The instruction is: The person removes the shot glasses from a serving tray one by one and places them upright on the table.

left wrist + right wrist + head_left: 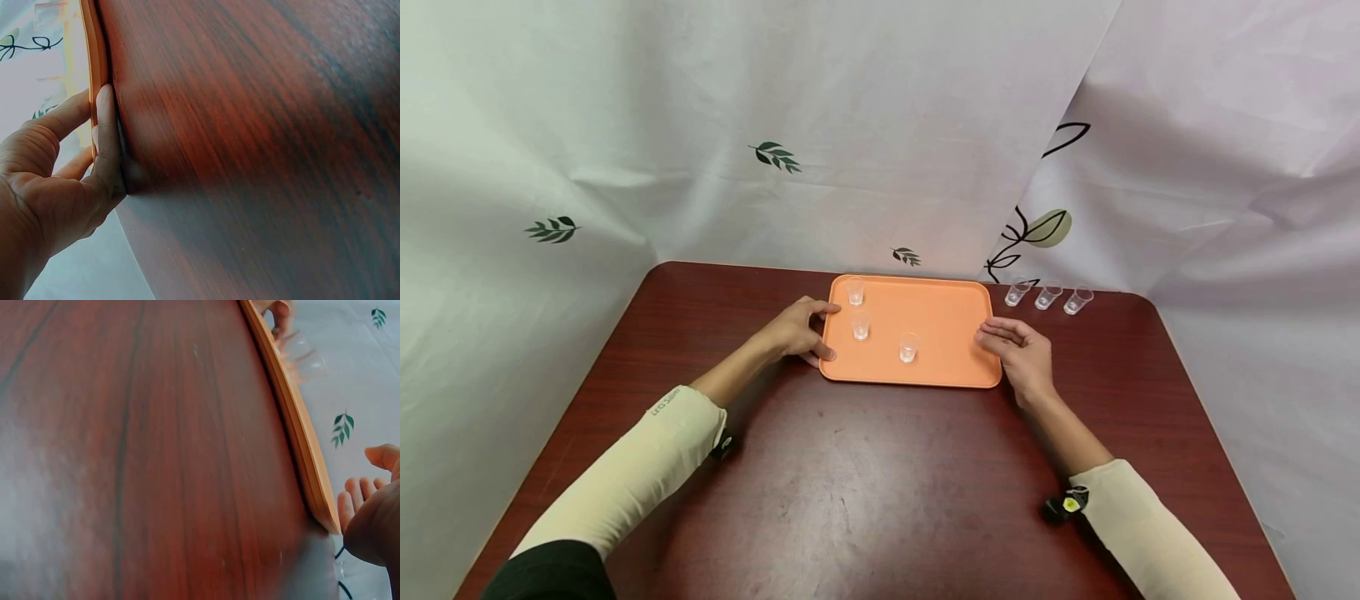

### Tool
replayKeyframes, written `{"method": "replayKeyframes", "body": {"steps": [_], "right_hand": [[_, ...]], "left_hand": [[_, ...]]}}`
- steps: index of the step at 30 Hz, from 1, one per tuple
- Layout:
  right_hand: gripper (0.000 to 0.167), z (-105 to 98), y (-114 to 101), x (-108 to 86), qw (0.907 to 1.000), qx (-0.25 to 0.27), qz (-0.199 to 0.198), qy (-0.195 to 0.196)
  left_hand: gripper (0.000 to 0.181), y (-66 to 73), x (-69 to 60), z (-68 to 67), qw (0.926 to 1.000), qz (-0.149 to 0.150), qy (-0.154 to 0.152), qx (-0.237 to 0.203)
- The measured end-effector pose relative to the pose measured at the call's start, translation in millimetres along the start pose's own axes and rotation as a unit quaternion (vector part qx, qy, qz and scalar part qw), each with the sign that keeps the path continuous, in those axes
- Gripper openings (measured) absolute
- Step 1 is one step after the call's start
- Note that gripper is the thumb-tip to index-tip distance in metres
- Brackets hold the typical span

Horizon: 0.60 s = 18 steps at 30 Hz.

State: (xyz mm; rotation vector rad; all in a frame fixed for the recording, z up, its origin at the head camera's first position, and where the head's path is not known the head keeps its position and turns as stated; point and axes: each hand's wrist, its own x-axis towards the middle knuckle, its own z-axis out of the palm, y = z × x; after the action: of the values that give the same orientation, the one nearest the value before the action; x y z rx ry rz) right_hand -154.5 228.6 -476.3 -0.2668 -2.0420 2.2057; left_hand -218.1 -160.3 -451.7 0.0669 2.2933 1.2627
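An orange rectangular tray (940, 312) lies near the table's far edge. Three small clear plastic cups stand on it: one cup (856, 292) in the far left corner, another cup (861, 326) just nearer, and a third cup (908, 347) by the near side. My left hand (796, 329) grips the tray's left end, its thumb and fingers at the rim; in the left wrist view the tray edge (94, 50) sits between them. At the right end is my right hand (1018, 354), fingers loosely bent over the rim. The right wrist view shows that hand (375, 506) beside the tray's corner.
Three more clear cups, a left cup (1017, 292), a middle cup (1048, 295) and a right cup (1078, 300), stand in a row beyond the tray's right end. A white patterned curtain (880, 167) hangs behind the dark red wooden table (850, 483).
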Motion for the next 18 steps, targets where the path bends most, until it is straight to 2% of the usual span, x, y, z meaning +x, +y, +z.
{"method": "replayKeyframes", "body": {"steps": [7,18], "right_hand": [[0.044,11,3,-5.2,0.9992,-0.014,0.009,-0.036],[0.051,26,5,-7.3,0.9950,-0.028,0.024,-0.092]], "left_hand": [[0.099,0.2,-0.3,0.1,1.0000,0.000,-0.003,-0.002],[0.099,0.2,-1.0,0.0,1.0000,0.000,-0.002,-0.001]]}}
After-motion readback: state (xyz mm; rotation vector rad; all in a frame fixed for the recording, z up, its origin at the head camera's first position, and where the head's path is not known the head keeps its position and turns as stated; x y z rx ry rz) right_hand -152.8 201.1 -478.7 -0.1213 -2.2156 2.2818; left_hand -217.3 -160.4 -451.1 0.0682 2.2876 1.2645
